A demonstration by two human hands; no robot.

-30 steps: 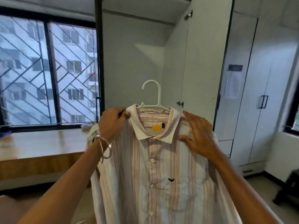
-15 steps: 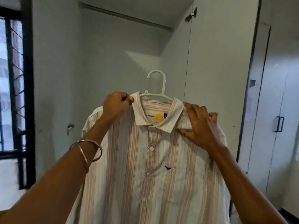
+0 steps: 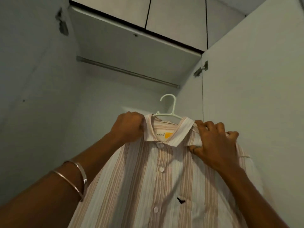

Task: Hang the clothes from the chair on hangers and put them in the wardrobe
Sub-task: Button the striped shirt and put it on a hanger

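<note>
Left hand is fisted on the left shoulder of the striped shirt, right beside the collar, fingers curled tight into the cloth. Two bangles sit on that forearm. Right hand grips the right shoulder, fingers bent over the top edge and thumb pinching fabric below the collar point. Both hands clamped on the shirt, roughly level, with the collar between them.

The shirt is buttoned and hangs down from the hands, already on the pale green hanger. The hanger's hook rises above the collar, midway between the hands, its open side facing left.

The rail lies above and beyond the hands, inside the open wardrobe. Its long axis runs left to right, dropping to the right in this view. The hook is well below the rail and not yet on it. The right end of the rail is nearest above the hook; neither hand is clearly closer.

Judgement: the next move is to lift and push forward so the hook clears the rail, then lower it on. The hook plane looks about parallel to the rail, so the hanger probably needs a turn first. The wardrobe door stands open right of the right hand.
</note>
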